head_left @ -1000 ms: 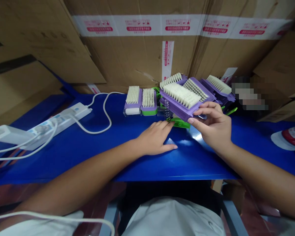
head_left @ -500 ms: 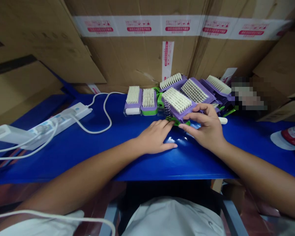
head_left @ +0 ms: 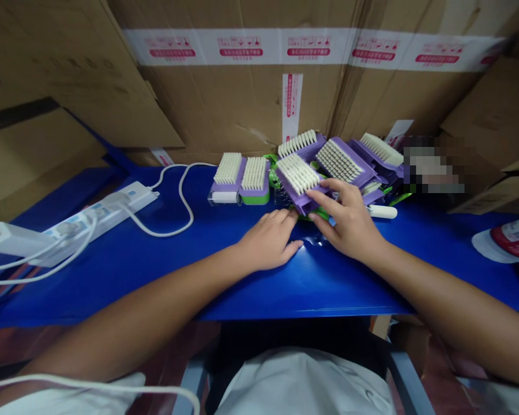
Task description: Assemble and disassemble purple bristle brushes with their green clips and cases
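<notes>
Purple brush (head_left: 297, 176), white bristles up, tilted, at the middle of the blue desk (head_left: 155, 259), at the front of a heap of like brushes. Rests with its near end over a green plastic piece (head_left: 319, 217). Pinched at that near corner by the right grip (head_left: 350, 222): forefinger on the top edge beside the bristles, thumb low against the green piece, closed on the brush. Left grip (head_left: 268, 245) open, palm down on the desk, fingertips stretched to the brush's near edge, just beside the right thumb; holds nothing.

Just behind and to the right, more purple brushes (head_left: 339, 161), crossed and leaning on one another. Just to the left, side by side with bristles up, a brush with a purple base (head_left: 227, 176) and a brush with a green base (head_left: 254, 178). Right of the right grip, a small white handle (head_left: 383, 212) flat on the desk. Far left, a white power strip (head_left: 90, 216), with a white cable (head_left: 184, 199) looping toward the brushes. Behind everything, taped cardboard boxes (head_left: 225, 109) as a wall. At the far right edge, a red and white item (head_left: 514, 239), too cut off to tell what.
</notes>
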Demonstrator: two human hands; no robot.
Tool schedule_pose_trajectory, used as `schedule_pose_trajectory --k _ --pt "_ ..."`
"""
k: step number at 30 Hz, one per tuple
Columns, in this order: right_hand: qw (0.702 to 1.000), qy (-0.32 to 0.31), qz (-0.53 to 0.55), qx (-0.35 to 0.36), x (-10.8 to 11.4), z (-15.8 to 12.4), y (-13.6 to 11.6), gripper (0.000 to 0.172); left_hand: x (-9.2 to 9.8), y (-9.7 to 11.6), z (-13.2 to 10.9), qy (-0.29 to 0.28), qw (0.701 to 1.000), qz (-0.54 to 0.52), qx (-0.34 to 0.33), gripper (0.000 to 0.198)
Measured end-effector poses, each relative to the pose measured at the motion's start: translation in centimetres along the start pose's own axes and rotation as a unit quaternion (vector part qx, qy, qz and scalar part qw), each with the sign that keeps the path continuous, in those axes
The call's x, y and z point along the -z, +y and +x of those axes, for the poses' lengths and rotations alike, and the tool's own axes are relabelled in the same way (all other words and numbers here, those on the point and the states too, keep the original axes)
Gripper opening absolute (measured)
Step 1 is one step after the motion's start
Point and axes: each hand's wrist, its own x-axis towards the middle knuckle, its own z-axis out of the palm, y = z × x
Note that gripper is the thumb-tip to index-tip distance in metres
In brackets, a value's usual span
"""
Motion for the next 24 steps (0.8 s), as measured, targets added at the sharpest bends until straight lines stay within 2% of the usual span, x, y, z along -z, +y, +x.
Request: schedule_pose_trajectory --k 4,7,10,13,18,24 --pt "0.987 -0.138 -0.059 -0.047 -0.1 -0.4 -0.6 0.078 0.0 -0.4 0.1 0.033 0.999 0.004 0.034 0.059" --pt "0.980 -0.178 -0.072 -0.061 -0.4 -0.7 -0.5 0.085 0.3 -1.0 0.2 0.047 0.998 0.006 0.038 0.046" --pt "0.983 -0.162 -0.052 -0.062 -0.5 -0.9 -0.2 0.085 0.8 -1.6 0.1 0.065 0.997 0.008 0.032 0.038" --pt "0.992 -0.117 -0.016 -0.050 -0.1 -0.8 0.0 0.080 1.4 -2.0 0.0 0.085 0.996 0.013 0.022 0.034" --pt "0.998 -0.033 0.046 -0.008 1.6 0.4 0.0 0.057 2.2 -2.8 -0.2 0.115 0.993 0.020 0.000 0.028" --pt "0.996 -0.004 0.027 0.085 2.3 2.6 -0.6 0.032 2.4 -3.5 -0.3 0.153 0.988 0.016 -0.005 0.026"
